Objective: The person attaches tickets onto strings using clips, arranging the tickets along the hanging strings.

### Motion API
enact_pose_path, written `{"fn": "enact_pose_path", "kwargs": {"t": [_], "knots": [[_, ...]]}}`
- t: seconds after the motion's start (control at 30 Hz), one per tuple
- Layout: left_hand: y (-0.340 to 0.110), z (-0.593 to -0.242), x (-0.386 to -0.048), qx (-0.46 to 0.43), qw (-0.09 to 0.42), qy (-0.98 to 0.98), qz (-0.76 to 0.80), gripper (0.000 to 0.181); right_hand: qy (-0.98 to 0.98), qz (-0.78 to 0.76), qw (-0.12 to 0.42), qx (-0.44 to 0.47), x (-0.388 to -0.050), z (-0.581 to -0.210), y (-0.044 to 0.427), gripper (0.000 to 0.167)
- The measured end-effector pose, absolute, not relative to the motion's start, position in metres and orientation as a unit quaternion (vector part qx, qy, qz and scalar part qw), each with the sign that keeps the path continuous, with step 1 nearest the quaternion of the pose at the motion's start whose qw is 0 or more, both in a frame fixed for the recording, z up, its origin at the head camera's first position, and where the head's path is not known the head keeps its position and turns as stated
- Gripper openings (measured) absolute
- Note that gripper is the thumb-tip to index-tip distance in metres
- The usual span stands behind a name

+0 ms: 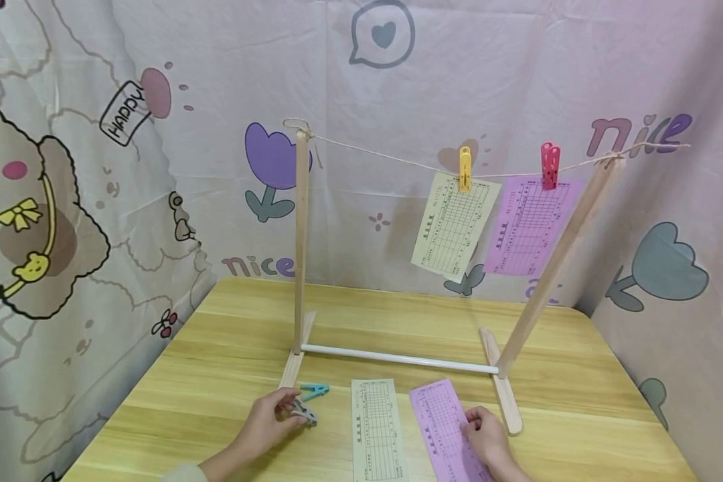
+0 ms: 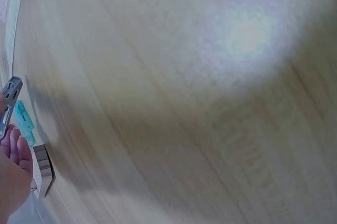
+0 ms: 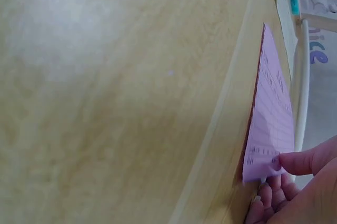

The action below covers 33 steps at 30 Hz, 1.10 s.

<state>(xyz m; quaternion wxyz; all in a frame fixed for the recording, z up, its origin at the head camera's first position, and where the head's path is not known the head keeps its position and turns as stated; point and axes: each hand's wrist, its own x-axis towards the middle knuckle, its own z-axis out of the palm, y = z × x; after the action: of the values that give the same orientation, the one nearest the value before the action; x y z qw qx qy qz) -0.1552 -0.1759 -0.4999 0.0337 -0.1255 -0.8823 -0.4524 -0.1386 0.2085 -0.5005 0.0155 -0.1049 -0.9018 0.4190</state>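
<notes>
My left hand (image 1: pixel 265 420) pinches a grey clothespin (image 1: pixel 304 412) just above the table, left of centre. Close beside it lies a teal clothespin (image 1: pixel 316 390). Between thumb and fingers, my right hand (image 1: pixel 488 438) grips the right edge of a pink printed slip (image 1: pixel 441 422); in the right wrist view this slip (image 3: pixel 269 113) is tilted, its near end off the table. A pale green printed slip (image 1: pixel 376 428) lies flat between the hands. Above, a yellow clothespin (image 1: pixel 465 169) holds another pale green slip (image 1: pixel 452 231) on the string (image 1: pixel 373 152), and a red clothespin (image 1: pixel 551 166) holds a second pink slip (image 1: pixel 527 231).
Two wooden posts, the left post (image 1: pixel 301 241) upright and the right post (image 1: pixel 557 274) leaning outward in view, carry the sagging string. A white rod (image 1: pixel 397 359) joins them low down. Wooden feet (image 1: pixel 506 405) stand on the table (image 1: pixel 217 361); a printed cloth (image 1: pixel 373 100) hangs behind.
</notes>
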Motion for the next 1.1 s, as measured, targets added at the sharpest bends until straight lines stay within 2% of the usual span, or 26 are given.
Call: {"fn": "enact_pose_path", "kwargs": {"t": [0.2,0.43,0.7,0.9,1.1], "knots": [[-0.173,-0.496,-0.156,-0.094,0.040,-0.888,-0.448,0.043,-0.895,0.432,0.020,-0.107,-0.139,-0.499,0.210,0.006],[-0.174,-0.490,-0.159,-0.101,0.043,-0.884,-0.454,0.041,-0.900,0.423,0.038,-0.093,-0.141,-0.497,0.211,0.004],[-0.175,-0.480,-0.166,-0.120,0.042,-0.876,-0.465,0.039,-0.889,0.449,0.030,-0.088,-0.141,-0.495,0.210,0.005],[-0.171,-0.476,-0.168,-0.104,0.044,-0.874,-0.472,0.046,-0.885,0.456,0.019,-0.089,-0.141,-0.492,0.208,0.007],[-0.171,-0.472,-0.171,-0.100,0.048,-0.872,-0.477,0.044,-0.873,0.479,0.022,-0.091,-0.142,-0.486,0.206,0.005]]}}
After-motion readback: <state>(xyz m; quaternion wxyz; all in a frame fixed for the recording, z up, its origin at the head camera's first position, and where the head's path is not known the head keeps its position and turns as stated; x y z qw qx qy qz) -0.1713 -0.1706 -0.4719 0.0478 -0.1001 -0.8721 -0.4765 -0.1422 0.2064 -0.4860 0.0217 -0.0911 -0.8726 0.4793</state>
